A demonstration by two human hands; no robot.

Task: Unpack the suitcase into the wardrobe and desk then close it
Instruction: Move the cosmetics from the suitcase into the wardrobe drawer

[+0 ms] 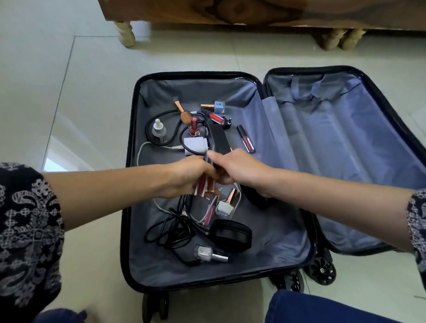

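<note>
A black suitcase [133, 213] lies open on the floor, its grey-lined left half holding small items. My left hand [185, 177] grips several rose-gold lip gloss tubes [203, 186] above the middle of that half. My right hand [241, 170] meets it there and pinches the near end of a long black flat box [219, 136]. Loose inside lie a red nail polish [194, 126], a dropper bottle [159, 130], a white charger [195, 145], a lip gloss [245, 138], tangled black cables [171, 232], a black pouch [231, 235] and a clear polish bottle [206, 253].
The suitcase's right half [348, 155] holds only its bluish lining and straps. A wooden cabinet on turned legs [224, 7] stands just beyond the case. Pale floor tiles [57, 95] surround it. My knees in blue jeans [311, 311] are at the bottom edge.
</note>
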